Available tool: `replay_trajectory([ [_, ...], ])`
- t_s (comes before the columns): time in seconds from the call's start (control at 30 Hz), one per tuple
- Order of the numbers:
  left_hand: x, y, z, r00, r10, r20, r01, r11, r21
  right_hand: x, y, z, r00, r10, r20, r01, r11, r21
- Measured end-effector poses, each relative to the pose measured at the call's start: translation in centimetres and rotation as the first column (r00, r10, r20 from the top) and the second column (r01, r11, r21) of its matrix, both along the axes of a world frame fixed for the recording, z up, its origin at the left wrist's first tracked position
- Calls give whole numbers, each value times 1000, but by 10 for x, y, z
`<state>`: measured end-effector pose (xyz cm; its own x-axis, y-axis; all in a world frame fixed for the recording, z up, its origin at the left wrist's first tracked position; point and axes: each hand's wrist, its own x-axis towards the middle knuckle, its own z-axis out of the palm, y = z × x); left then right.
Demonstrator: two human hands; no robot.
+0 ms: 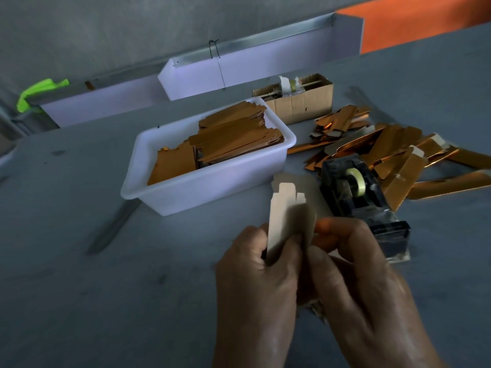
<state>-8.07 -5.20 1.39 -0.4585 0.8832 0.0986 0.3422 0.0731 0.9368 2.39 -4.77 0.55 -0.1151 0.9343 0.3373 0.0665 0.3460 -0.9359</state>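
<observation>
The folded card sleeve (285,216) stands upright in both hands, just in front of the tape dispenser (356,197) and a little to its left, with its pale inner side facing the person and its notched flaps pointing up. The left hand (255,282) has its fingers curled round the sleeve's lower left edge. The right hand (366,282) pinches the lower right side between thumb and bent fingers. The bottom end of the sleeve is hidden behind the knuckles.

I'd judge it very light, thin and springy: stiff along its length, easily creased across it. The glossy outer face is likely slick, so the long folded edges look like the safest grip, away from the loose flaps, which would bend or tear.

A white tub (207,189) sits left of the dispenser, stacked with flat golden sleeves (233,139). To the right of the dispenser and behind it a loose heap of shiny golden sleeves (385,144) sprawls over the grey table (106,301). Farther behind the dispenser stands a small brown cardboard box (300,104).
</observation>
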Motion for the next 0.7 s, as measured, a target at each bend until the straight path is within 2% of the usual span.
replay_trajectory([
  [0.07,-2,-1,4,996,-81,34,82,996,-34,0,2,2,1000,7,-20,-7,1000,-12],
  [0.17,-9,-4,10,974,-220,58,222,974,-39,0,6,6,998,21,-65,-30,990,-135],
  [0.33,-23,-10,17,888,-443,123,447,894,-12,6,13,8,985,54,-164,-103,947,-304],
  [0.47,-23,-9,10,902,-370,224,381,925,-5,13,15,16,970,147,-195,-213,899,-382],
  [0.6,-23,-9,5,845,-408,345,450,892,-46,20,18,13,997,41,68,-17,949,-316],
  [0.63,-22,-10,6,837,-436,331,478,877,-52,21,19,12,996,53,74,-26,942,-334],
  [0.7,-20,-9,6,834,-454,314,495,867,-61,21,21,10,984,157,-81,-177,890,-421],
])
